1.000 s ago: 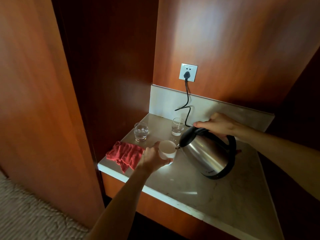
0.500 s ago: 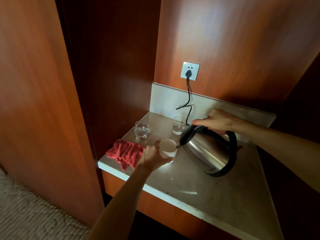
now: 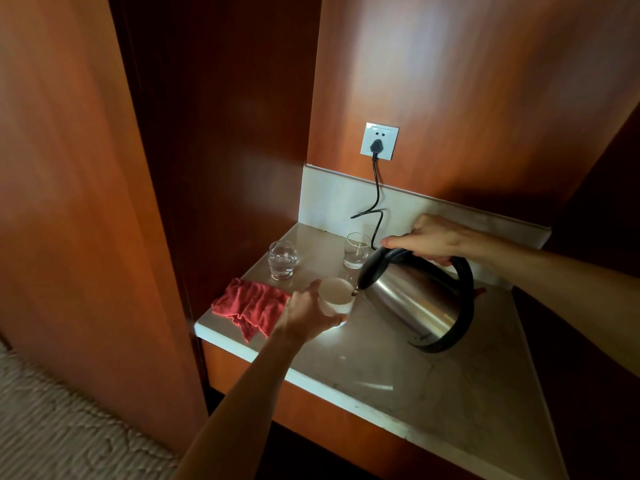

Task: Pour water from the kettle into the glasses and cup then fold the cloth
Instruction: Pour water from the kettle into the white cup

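Note:
My right hand grips the black handle of a steel kettle, tipped to the left with its spout over a white cup. My left hand is wrapped around the cup's left side, holding it on the stone countertop. Two clear glasses with water stand further back: one at the left, one beside the kettle's lid. A crumpled red cloth lies at the counter's front left corner, just left of my left hand.
A black cord runs from a white wall socket down behind the kettle. Wooden panels close in the counter at the left, back and right. Pale carpet lies below at the left.
The kettle has tipped further toward the cup, its base lifting, and my right hand has risen slightly. The left hand and cup have stayed in place.

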`<action>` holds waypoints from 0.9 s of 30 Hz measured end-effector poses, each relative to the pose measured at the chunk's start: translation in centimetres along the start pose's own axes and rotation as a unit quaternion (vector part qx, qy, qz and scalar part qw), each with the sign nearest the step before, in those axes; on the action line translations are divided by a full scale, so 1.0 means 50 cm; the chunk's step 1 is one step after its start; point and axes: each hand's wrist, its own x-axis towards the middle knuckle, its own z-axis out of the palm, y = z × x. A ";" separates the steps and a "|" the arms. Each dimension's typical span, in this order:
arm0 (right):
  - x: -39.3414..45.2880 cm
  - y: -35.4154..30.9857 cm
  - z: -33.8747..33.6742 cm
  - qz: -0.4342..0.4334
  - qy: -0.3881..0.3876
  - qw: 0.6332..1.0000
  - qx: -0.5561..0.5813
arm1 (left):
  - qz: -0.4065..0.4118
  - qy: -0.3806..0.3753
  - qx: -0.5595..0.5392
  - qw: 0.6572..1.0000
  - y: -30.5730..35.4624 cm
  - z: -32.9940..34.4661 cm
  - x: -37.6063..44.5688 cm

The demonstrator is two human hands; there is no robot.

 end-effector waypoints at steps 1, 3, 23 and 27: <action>0.000 -0.001 0.000 -0.001 -0.002 1.000 -0.002 | 0.002 0.000 0.000 1.000 -0.001 0.001 0.001; 0.001 -0.003 -0.001 -0.002 -0.005 1.000 -0.007 | 0.005 0.000 -0.002 1.000 -0.003 0.002 0.003; 0.001 -0.022 -0.006 -0.008 -0.009 0.999 -0.051 | 0.030 0.037 0.017 0.999 -0.021 0.016 0.008; 0.000 -0.026 -0.007 -0.011 -0.013 0.998 -0.053 | 0.040 0.042 0.022 0.998 -0.024 0.017 0.008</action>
